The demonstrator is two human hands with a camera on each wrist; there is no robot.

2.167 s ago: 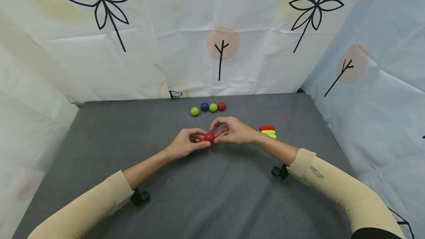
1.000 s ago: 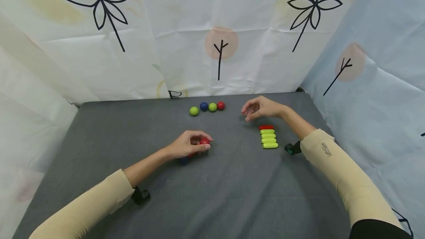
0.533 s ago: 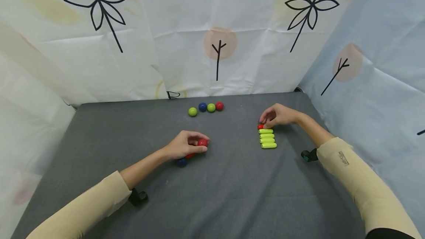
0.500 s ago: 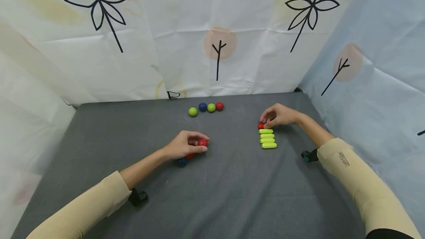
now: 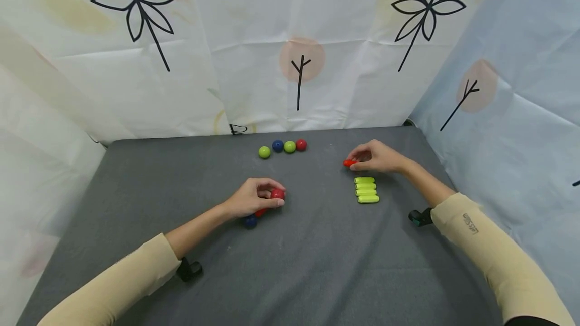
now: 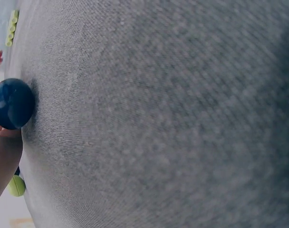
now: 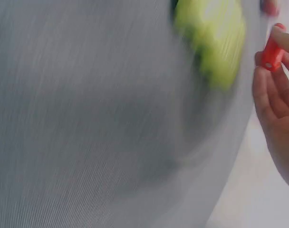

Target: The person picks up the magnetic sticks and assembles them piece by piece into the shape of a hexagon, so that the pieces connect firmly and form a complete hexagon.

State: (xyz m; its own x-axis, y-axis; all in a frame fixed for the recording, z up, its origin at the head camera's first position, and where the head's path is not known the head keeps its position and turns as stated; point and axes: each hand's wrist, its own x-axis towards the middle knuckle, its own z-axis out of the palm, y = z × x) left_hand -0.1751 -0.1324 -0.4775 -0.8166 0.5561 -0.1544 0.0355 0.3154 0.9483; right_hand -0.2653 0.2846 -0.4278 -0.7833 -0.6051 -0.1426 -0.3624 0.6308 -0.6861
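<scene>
My left hand (image 5: pixel 252 197) grips a glossy red ball (image 5: pixel 278 194) between thumb and fingers, near the middle of the table. Beneath that hand, a red stick (image 5: pixel 261 213), partly covered, lies between the red ball and a dark blue ball (image 5: pixel 250 222). The blue ball looms large in the left wrist view; whether these pieces are joined is hidden. To the right, my right hand (image 5: pixel 378 157) pinches a short red stick (image 5: pixel 349 163), raised off the table. In the right wrist view this red stick (image 7: pixel 273 52) shows a small hole in its end.
Several yellow-green sticks (image 5: pixel 365 190) lie stacked side by side just in front of my right hand. At the back stand a green ball (image 5: pixel 265 152), a blue ball (image 5: pixel 278 146), another green ball (image 5: pixel 289 147) and a red ball (image 5: pixel 301 145). Grey cloth (image 5: pixel 312 260) covers the table.
My right hand left the red ball, reached over to the row of sticks, and took the red one off its far end, lifting it leftward. The left hand keeps its grip, slightly lowered.
</scene>
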